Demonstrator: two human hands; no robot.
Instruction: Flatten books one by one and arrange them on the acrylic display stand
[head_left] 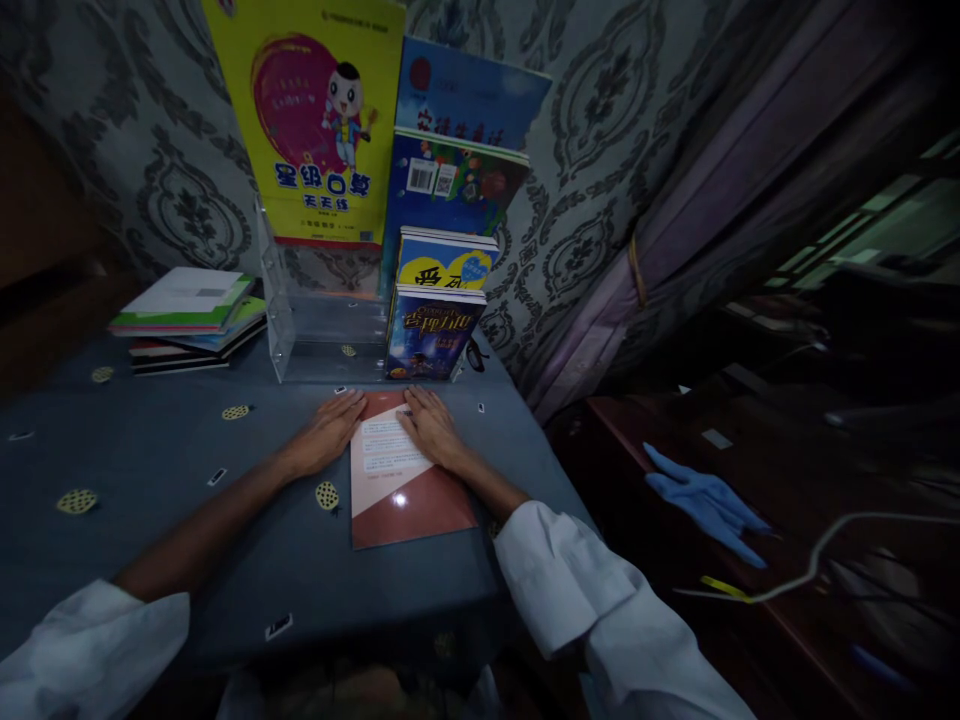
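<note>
A thin red-brown and pale pink booklet (412,505) lies flat on the blue-grey cloth, its printed text upside down to me. My left hand (324,437) rests flat beside it, fingertips at its upper left edge. Over the upper right part of the booklet lies my right hand (435,432), fingers stretched out and covering some of the print. Just beyond both hands stands a clear acrylic book rack (324,362). On its right side, several books stand in steps, the front one a dark blue book (431,338). A tall yellow workbook (319,130) stands at the rack's back left.
A stack of books (191,315) sits on the cloth-covered table (165,520) at the back left. Patterned wallpaper and a tied purple curtain (611,290) are behind. To the right, a dark wooden surface holds a blue glove (705,500) and a white cable (814,550).
</note>
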